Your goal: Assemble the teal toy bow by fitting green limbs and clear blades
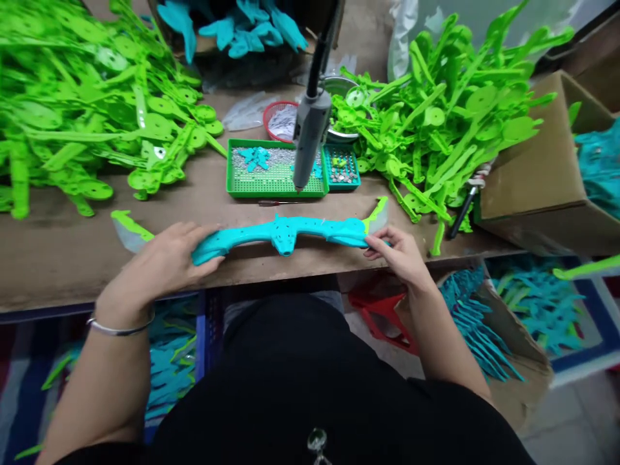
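The blue bow-shaped part [256, 236], fitted with light-green tips, extends crosswise over the table [48, 271] on the near side of the green tray [256, 192]. The left hand [174, 258], near and left of the tray, is clasped over the part's left end, thumb along the near edge. The right hand [394, 248], near and right of the tray, pinches the opposite end between thumb and fingers. An electric screwdriver [310, 132] hangs upright, overlapping the tray in this view. A smaller tray [346, 185] adjoins the tray's right side; a red basket [267, 117] stands behind it. Light-green parts [155, 126] are heaped left of the tray.
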A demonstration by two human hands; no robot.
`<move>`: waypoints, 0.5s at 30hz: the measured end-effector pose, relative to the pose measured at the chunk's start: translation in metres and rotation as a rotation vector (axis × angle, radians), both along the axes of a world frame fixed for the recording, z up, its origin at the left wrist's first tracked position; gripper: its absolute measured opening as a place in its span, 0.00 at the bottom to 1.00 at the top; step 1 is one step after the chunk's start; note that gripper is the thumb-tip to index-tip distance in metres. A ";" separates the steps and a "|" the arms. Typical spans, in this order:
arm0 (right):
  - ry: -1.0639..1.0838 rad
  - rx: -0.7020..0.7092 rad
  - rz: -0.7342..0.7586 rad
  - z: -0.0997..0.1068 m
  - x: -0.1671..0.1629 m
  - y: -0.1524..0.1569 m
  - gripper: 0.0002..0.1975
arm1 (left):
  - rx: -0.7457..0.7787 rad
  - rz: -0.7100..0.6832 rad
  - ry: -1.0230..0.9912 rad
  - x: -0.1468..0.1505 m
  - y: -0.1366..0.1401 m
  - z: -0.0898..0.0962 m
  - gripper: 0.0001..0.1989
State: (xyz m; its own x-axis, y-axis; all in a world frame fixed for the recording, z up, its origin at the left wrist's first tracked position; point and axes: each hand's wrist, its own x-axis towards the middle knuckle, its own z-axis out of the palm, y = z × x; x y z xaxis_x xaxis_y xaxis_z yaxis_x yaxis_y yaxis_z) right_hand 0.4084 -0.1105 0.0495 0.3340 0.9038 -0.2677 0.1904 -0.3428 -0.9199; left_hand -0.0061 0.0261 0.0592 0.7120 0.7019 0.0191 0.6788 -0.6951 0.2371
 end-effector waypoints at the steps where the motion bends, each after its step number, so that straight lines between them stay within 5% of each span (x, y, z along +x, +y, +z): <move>1: 0.014 0.049 -0.027 -0.007 -0.005 -0.006 0.26 | 0.031 0.028 -0.010 -0.001 -0.007 0.001 0.30; 5: -0.146 0.300 -0.076 -0.040 -0.033 -0.036 0.22 | 0.256 0.296 0.016 -0.016 -0.041 -0.010 0.32; 9: -0.390 0.609 0.021 -0.060 -0.064 -0.047 0.13 | 0.354 0.616 -0.113 -0.050 -0.076 -0.051 0.23; 12: -0.397 0.846 0.230 -0.059 -0.094 -0.029 0.14 | 0.256 0.953 -0.304 -0.087 -0.107 -0.092 0.20; 15: -0.290 0.867 0.613 -0.046 -0.127 -0.003 0.29 | 0.148 1.497 -0.385 -0.123 -0.147 -0.125 0.23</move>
